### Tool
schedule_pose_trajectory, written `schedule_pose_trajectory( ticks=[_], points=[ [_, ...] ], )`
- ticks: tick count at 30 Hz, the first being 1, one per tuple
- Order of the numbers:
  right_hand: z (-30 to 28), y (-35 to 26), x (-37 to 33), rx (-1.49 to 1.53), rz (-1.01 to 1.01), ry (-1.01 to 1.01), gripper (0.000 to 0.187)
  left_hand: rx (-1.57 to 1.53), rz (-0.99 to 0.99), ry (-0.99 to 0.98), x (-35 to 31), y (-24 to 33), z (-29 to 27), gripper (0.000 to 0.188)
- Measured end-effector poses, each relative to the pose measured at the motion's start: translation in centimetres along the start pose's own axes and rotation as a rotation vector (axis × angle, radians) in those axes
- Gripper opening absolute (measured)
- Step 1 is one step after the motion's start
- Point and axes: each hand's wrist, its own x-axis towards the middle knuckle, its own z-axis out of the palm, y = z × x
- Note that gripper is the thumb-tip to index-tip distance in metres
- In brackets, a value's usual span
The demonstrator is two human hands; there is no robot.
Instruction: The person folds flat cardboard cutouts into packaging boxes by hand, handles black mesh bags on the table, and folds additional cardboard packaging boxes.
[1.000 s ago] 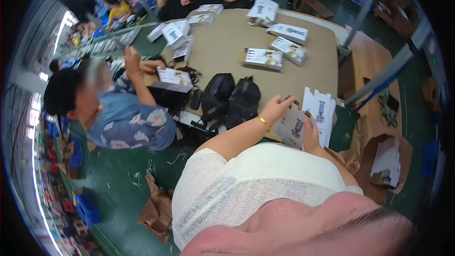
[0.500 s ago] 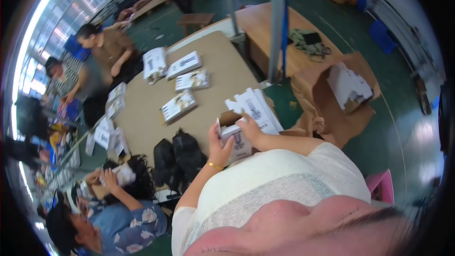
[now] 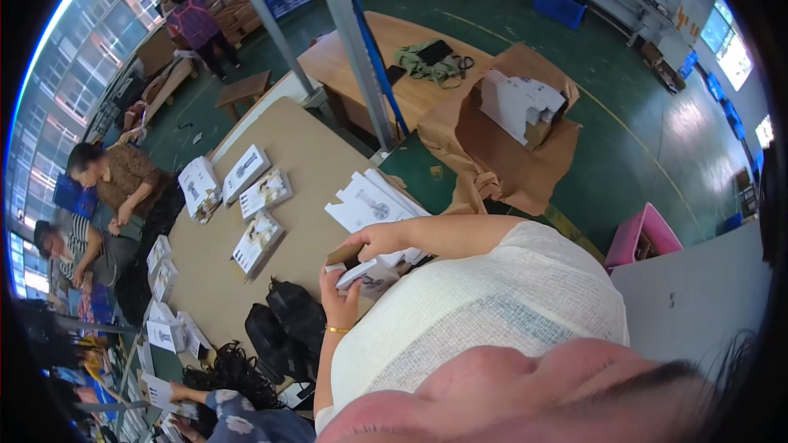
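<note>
A small white cardboard box (image 3: 376,280) with dark print is held close against my front, and a brown inner side shows at its upper end. My left hand (image 3: 338,302) is closed around its left side, thumb across the printed face. At that upper end, the bent fingers of my right hand (image 3: 379,239) grip the edge; its fingertips are partly hidden. Just beyond lies a stack of flat white carton blanks (image 3: 373,203), partly covered by my right forearm. Black pouches (image 3: 283,320) rest on the table left of my left hand.
Several printed white boxes (image 3: 258,242) lie on the tan table (image 3: 308,148). A torn brown paper wrapping (image 3: 525,180) holds more blanks at right. Beyond stand a metal post (image 3: 357,57) and a wooden table (image 3: 394,33). Co-workers sit along the left; one sleeve (image 3: 254,418) is close.
The view has swung to the right. My right hand has moved from the box's right side to its upper end, and the box is tilted more. The nearby co-worker has shifted lower in view.
</note>
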Motion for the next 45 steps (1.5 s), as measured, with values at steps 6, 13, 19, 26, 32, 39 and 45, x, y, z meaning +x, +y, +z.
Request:
schedule_pose_trajectory(
  ticks=[6,13,19,26,32,39,45],
  points=[
    [1.4,-4.3,-1.8,-0.271,0.117,-0.03,0.037,-0.044,0.142,0.046,-0.3,-1.2,1.0,0.046],
    [1.8,-2.5,-0.5,-0.273,0.005,0.085,0.044,-0.023,0.104,0.082,-0.2,-0.1,1.2,0.045],
    [2.2,-1.9,1.2,-0.637,-0.112,0.115,0.046,0.059,0.13,0.061,-0.1,-0.8,-0.3,0.053],
    [-2.9,1.3,5.6,-0.328,-0.083,0.413,0.053,0.746,0.223,0.466,4.2,4.9,-7.6,0.054],
    [-8.5,2.8,8.0,-0.979,0.38,0.758,0.066,0.493,0.035,0.314,6.9,-0.3,-6.4,0.054],
    [-9.2,3.2,9.3,-0.993,0.599,0.806,0.062,-0.41,-0.856,-0.22,7.9,-6.9,5.3,0.079],
    [-11.7,5.7,8.6,-0.857,0.463,0.918,0.054,-0.537,-0.854,-0.237,9.4,-6.8,7.9,0.079]
  ],
)
